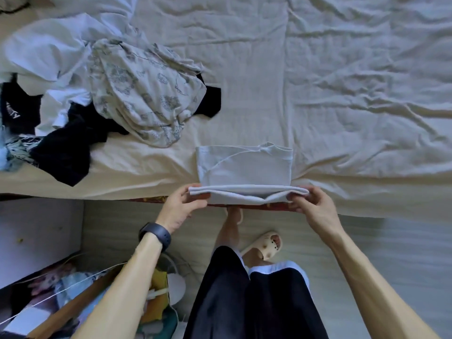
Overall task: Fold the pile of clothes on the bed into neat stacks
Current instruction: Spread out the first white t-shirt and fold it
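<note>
A pale grey shirt (244,167) lies partly folded at the near edge of the bed (342,94), its collar at the far right corner. My left hand (182,206) pinches the near left corner of the shirt's folded hem. My right hand (315,209) pinches the near right corner. The hem is lifted a little off the bed edge between the two hands. A pile of unfolded clothes (102,94) lies on the left of the bed: white pieces, a cream patterned garment (146,94) and black ones.
The cream sheet to the right of and beyond the shirt is wrinkled and bare. A white cabinet (36,238) and a box of clutter (97,302) stand on the floor at the left. My legs and a slipper (265,244) are below the bed edge.
</note>
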{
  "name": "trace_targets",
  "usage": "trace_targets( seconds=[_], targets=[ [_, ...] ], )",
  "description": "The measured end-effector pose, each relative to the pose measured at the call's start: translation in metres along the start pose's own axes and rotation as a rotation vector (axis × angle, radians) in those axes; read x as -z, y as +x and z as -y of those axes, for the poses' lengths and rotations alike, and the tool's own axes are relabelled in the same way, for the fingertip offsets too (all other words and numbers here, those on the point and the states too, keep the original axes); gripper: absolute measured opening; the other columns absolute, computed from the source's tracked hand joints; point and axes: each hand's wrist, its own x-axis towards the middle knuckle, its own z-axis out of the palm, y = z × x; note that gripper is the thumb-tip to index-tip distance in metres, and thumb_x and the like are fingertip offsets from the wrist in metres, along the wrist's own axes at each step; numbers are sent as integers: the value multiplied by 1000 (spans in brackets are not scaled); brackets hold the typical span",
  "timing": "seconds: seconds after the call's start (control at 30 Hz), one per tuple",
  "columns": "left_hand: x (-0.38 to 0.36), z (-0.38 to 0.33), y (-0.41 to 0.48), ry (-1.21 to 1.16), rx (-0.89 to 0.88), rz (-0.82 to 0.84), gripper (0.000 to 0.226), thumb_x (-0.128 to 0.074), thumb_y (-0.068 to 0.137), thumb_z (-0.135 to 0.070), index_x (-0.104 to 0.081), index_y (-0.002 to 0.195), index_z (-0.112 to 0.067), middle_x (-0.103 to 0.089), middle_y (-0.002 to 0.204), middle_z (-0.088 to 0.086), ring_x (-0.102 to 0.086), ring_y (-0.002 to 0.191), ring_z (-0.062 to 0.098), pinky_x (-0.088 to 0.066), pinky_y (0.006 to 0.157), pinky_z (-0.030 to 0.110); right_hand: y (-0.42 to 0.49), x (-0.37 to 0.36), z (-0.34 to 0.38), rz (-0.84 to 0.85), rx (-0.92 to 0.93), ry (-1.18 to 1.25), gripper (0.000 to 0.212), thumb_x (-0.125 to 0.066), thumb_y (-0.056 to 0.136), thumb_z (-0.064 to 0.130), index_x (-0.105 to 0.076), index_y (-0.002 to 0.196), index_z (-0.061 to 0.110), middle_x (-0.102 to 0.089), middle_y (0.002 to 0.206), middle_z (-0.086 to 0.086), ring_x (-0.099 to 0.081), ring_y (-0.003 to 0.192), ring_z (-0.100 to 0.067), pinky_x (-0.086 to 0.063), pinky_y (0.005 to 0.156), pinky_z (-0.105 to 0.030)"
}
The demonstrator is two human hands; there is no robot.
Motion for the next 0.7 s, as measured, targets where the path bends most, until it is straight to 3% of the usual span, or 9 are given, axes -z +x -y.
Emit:
trace_targets(
  seconds=[0.03,0.07,0.13,0.2,0.27,0.4,0.47,0.6,0.7],
  targets=[
    [2,-7,16,76,-41,-18,25,-76,86,-13,-68,109,-19,-77,92,-3,-71,87,10,-53,71,23,14,-4,8,-43,21,-46,3,-70,94,22,-71,94,24,-76,82,1,-68,69,-5,-54,64,-19],
    [2,-12,34,168,-75,-62,12,-73,90,-17,-68,101,-22,-76,82,-4,-70,82,10,-53,73,27,30,-8,13,-111,64,-139,10,-69,96,31,-70,87,27,-73,79,3,-63,66,3,-49,61,-10],
    [3,-23,66,358,-110,-165,9,-65,95,-36,-64,87,-33,-70,71,-7,-64,68,9,-46,62,28,57,-18,22,-228,133,-307,18,-64,98,40,-65,86,27,-63,88,1,-58,74,10,-43,67,-5],
    [3,-29,98,483,-116,-198,24,-58,97,-46,-59,81,-29,-62,85,4,-58,70,17,-39,60,29,81,-31,24,-278,155,-341,23,-56,102,39,-63,94,19,-59,99,-7,-58,82,-1,-49,80,-20],
    [1,-32,122,539,-97,-190,35,-53,98,-49,-52,76,-23,-53,94,12,-51,70,18,-36,60,30,99,-43,23,-298,115,-337,31,-49,105,43,-59,95,16,-61,99,-9,-58,87,-19,-46,79,-35],
    [-12,-31,145,524,-46,-302,38,-47,99,-54,-51,84,-19,-51,99,8,-48,75,18,-36,68,32,117,-56,22,-406,82,-390,33,-42,106,46,-51,90,19,-56,95,-8,-47,86,-19,-27,74,-26],
    [-18,-28,149,473,-41,-362,38,-46,99,-55,-53,90,-19,-53,97,3,-49,80,21,-36,70,32,122,-61,23,-457,67,-413,33,-41,106,48,-49,89,21,-52,96,-6,-44,89,-20,-27,78,-28],
    [-21,-29,163,488,-1,-417,37,-49,97,-54,-51,84,-20,-54,87,0,-49,79,22,-29,56,28,136,-70,27,-503,-59,-485,38,-37,104,56,-54,96,23,-48,103,-2,-43,94,-22,-31,82,-35],
    [-27,-33,172,538,32,-447,30,-52,95,-56,-53,89,-27,-57,90,-1,-50,83,23,-33,63,30,146,-74,31,-507,-121,-531,43,-37,103,58,-58,108,21,-45,104,-2,-43,91,-24,-32,81,-38]
  ],
)
